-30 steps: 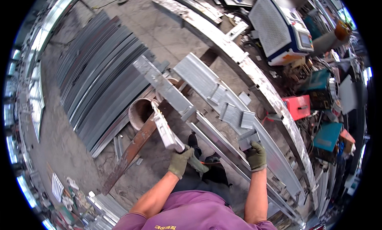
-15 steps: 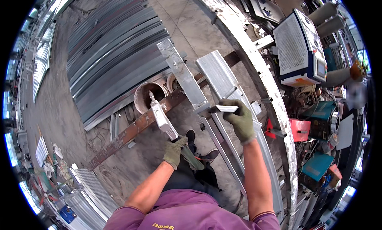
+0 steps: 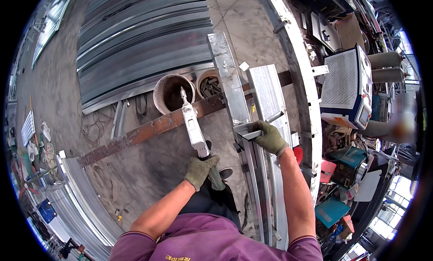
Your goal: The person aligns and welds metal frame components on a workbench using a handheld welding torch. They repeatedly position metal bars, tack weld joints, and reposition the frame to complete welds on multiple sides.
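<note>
My left hand (image 3: pixel 198 171), in a green work glove, grips the rear of a white welding gun (image 3: pixel 194 130). The gun's nozzle points away from me, toward a bucket (image 3: pixel 158 98); a thick grey-green hose trails from its handle. In the gloved fingers of my right hand (image 3: pixel 270 139) is a small metal bracket (image 3: pixel 251 135). It sits at the near end of a flat steel beam (image 3: pixel 230 80), where the long steel channel (image 3: pixel 255 184) running toward me begins. Whether the bracket is fully seated there I cannot tell.
A rusty steel bar (image 3: pixel 149 131) crosses beneath the work. A second bucket (image 3: pixel 208 75) contains metal offcuts. Stacked grey steel profiles (image 3: pixel 149 48) lie beyond. Along the right run a long white-splashed beam (image 3: pixel 306 85) and a white machine cabinet (image 3: pixel 343 82).
My right hand has brought the bracket down against the beam's near end. The whole view has shifted, and the welding gun stays in my left hand, nozzle still pointing away.
</note>
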`<state>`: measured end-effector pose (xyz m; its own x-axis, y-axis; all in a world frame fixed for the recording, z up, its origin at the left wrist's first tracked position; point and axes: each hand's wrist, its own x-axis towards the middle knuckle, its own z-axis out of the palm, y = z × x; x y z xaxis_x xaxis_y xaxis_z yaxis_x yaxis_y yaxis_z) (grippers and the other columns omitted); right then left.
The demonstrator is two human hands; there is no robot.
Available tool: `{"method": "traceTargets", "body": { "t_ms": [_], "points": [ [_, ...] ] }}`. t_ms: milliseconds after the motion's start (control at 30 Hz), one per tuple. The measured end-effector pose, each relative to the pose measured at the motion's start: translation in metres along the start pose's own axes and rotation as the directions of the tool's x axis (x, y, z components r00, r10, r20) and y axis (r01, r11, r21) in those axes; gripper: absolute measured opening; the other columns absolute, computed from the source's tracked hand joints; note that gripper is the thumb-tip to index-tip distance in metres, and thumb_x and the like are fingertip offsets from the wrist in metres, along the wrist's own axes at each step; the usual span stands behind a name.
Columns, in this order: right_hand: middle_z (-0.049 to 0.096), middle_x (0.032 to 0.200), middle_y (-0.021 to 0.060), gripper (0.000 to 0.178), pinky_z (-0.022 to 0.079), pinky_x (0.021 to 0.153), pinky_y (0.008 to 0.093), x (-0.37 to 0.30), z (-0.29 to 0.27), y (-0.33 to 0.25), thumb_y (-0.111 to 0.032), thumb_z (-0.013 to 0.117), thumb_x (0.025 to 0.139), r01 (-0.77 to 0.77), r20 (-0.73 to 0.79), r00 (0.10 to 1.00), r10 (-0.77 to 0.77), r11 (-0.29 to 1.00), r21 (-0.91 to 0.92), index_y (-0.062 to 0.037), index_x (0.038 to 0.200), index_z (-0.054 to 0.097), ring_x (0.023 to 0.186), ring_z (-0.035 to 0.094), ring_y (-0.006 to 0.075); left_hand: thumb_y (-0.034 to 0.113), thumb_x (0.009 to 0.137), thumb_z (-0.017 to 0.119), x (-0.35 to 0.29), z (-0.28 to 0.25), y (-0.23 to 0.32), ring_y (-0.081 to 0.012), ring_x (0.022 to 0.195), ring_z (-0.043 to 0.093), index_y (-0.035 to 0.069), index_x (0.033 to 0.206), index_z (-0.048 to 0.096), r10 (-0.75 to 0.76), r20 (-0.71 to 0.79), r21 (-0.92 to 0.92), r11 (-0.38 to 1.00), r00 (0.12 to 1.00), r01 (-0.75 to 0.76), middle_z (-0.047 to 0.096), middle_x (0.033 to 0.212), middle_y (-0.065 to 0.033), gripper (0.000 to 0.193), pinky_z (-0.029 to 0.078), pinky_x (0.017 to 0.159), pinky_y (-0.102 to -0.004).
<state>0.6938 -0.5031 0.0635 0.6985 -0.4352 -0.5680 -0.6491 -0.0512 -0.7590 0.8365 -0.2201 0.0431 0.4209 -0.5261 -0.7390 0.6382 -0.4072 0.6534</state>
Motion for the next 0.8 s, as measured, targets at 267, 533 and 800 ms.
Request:
{"method": "traceTargets", "body": {
  "t_ms": [267,533,800],
  "points": [
    [0.073,0.129,0.0165,0.043,0.057,0.102,0.0441,-0.016,-0.006,-0.037,-0.035,0.082,0.091,0.171,0.053,0.985,-0.163,0.902,-0.397,-0.0047,0.121,0.075,0.117,0.071,0.0382,0.007,0.093,0.082,0.028,-0.004,0.006,-0.0131,0.073,0.067,0.006,0.091,0.073,0.002,-0.072,0.0,1.0,0.997,-0.002,0.071,0.08,-0.0015,0.01,0.053,0.068,-0.0316],
    [0.075,0.121,0.0198,0.047,0.057,0.098,0.0468,-0.005,-0.005,-0.018,-0.045,0.077,0.1,0.168,0.09,0.985,-0.15,0.954,-0.249,-0.0018,0.118,0.076,0.113,0.071,0.0402,0.015,0.093,0.085,0.061,-0.01,-0.003,-0.013,0.071,0.064,0.005,0.091,0.073,-0.028,-0.177,-0.015,1.0,0.984,0.025,0.07,0.079,-0.001,0.016,0.051,0.066,-0.0331],
    [0.074,0.128,0.0174,0.056,0.059,0.099,0.0413,-0.008,-0.003,-0.016,-0.042,0.083,0.096,0.06,0.04,0.998,-0.053,0.98,-0.19,-0.0018,0.134,0.071,0.114,0.074,0.0314,0.017,0.094,0.084,0.086,-0.006,0.035,-0.0151,0.069,0.064,0.001,0.1,0.069,-0.057,-0.303,0.081,0.993,0.951,0.086,0.072,0.086,-0.0048,0.022,0.053,0.064,-0.0351]
  ]
}}
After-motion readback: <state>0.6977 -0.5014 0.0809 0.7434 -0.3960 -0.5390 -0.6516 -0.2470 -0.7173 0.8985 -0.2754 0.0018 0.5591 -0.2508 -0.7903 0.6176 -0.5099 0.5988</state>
